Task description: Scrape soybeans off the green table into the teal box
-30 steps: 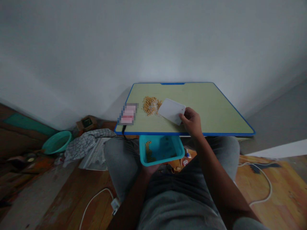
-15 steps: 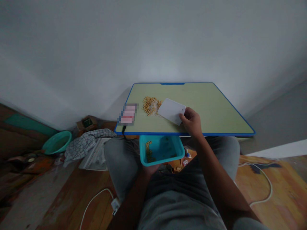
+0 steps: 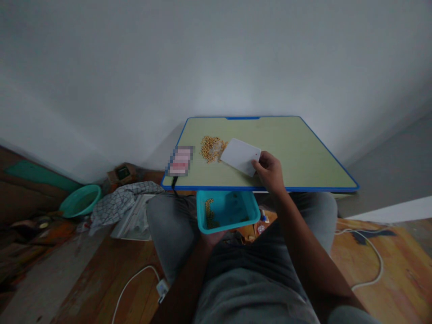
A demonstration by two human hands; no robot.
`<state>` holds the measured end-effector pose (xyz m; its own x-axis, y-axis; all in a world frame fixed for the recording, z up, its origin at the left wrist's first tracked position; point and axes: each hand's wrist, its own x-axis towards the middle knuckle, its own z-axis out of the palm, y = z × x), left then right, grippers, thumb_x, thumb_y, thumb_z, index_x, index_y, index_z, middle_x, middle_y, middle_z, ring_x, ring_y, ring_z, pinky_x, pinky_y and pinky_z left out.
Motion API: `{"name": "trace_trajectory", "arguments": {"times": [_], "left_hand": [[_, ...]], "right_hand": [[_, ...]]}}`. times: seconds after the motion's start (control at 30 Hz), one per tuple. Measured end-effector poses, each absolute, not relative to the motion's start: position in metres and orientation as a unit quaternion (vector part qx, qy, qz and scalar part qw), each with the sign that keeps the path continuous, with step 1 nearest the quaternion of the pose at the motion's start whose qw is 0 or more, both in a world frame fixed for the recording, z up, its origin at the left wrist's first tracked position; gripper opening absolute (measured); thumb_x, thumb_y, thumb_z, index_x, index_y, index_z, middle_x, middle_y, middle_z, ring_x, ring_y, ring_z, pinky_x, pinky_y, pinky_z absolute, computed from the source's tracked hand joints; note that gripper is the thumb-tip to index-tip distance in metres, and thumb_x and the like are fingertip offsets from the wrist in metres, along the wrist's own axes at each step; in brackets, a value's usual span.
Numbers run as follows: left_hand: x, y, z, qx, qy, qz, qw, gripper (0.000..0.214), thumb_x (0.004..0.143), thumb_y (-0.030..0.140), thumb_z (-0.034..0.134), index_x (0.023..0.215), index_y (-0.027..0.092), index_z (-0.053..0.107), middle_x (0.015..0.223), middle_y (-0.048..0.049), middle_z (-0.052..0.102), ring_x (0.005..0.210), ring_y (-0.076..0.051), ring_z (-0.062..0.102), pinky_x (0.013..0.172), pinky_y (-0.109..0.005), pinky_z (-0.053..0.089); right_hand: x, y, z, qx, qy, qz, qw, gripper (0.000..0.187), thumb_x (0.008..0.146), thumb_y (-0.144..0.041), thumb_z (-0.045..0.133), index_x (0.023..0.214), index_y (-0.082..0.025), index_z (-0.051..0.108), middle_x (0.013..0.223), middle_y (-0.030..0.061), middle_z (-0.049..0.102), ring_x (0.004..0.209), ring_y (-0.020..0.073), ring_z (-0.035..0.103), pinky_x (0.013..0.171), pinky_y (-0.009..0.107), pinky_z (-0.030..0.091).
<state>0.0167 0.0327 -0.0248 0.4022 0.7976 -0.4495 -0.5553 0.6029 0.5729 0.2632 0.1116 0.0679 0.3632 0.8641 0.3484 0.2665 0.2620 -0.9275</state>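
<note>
While the right hand [image 3: 270, 173] rests over the near edge of the green table [image 3: 303, 157], its thumb and fingers are clamped on one short end of a white card [image 3: 240, 156]. The card's long axis runs from those fingertips out to their left and a little away from the person, so its free short edge points at a pile of beans [image 3: 212, 147] and lies just against the pile's nearer side. Whether the card lies flat or is tipped up on an edge cannot be told. Below the fingers, under the table's blue rim, a teal tray [image 3: 232, 228] sits level between the knees with a short row of beans [image 3: 209, 212] along its left wall. The left hand [image 3: 211, 237] is under the tray's near side; its fingers are hidden beneath the tray, so their grip cannot be told.
</note>
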Motion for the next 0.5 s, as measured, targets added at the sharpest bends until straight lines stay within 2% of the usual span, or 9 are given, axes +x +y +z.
{"name": "trace_trajectory", "arguments": {"times": [0.13, 0.3, 0.43, 0.5], "left_hand": [[0.021, 0.031, -0.014, 0.167, 0.366, 0.417, 0.815, 0.083, 0.101, 0.08, 0.022, 0.131, 0.028, 0.08, 0.138, 0.0015, 0.081, 0.158, -0.043, 0.048, 0.135, -0.063, 0.031], [0.03, 0.027, -0.001, 0.158, 0.414, 0.428, 0.788, 0.087, 0.102, 0.077, 0.017, 0.148, 0.025, 0.069, 0.147, -0.0011, 0.076, 0.161, -0.044, 0.044, 0.134, -0.067, 0.03], [0.028, 0.027, 0.0, 0.15, 0.411, 0.427, 0.791, 0.077, 0.102, 0.074, 0.025, 0.135, 0.027, 0.077, 0.135, 0.0013, 0.083, 0.159, -0.044, 0.048, 0.135, -0.064, 0.032], [0.026, 0.027, -0.001, 0.164, 0.407, 0.418, 0.795, 0.075, 0.102, 0.075, 0.027, 0.135, 0.031, 0.077, 0.133, 0.0044, 0.083, 0.158, -0.044, 0.049, 0.134, -0.066, 0.032]], "right_hand": [[0.261, 0.111, 0.069, -0.561, -0.512, 0.232, 0.608, 0.018, 0.08, -0.041, 0.069, 0.087, -0.025, 0.064, 0.078, 0.001, 0.065, 0.073, 0.0199, 0.061, 0.066, 0.031, 0.049], [0.262, 0.111, 0.07, -0.559, -0.514, 0.224, 0.61, 0.018, 0.081, -0.04, 0.068, 0.086, -0.024, 0.064, 0.078, 0.001, 0.065, 0.071, 0.0188, 0.06, 0.067, 0.032, 0.05], [0.262, 0.111, 0.07, -0.564, -0.517, 0.214, 0.608, 0.016, 0.081, -0.039, 0.068, 0.084, -0.024, 0.063, 0.076, 0.0003, 0.065, 0.069, 0.018, 0.058, 0.065, 0.031, 0.05], [0.261, 0.111, 0.071, -0.566, -0.522, 0.205, 0.605, 0.015, 0.081, -0.038, 0.068, 0.084, -0.024, 0.063, 0.076, 0.0003, 0.065, 0.069, 0.0178, 0.058, 0.067, 0.031, 0.05]]}}
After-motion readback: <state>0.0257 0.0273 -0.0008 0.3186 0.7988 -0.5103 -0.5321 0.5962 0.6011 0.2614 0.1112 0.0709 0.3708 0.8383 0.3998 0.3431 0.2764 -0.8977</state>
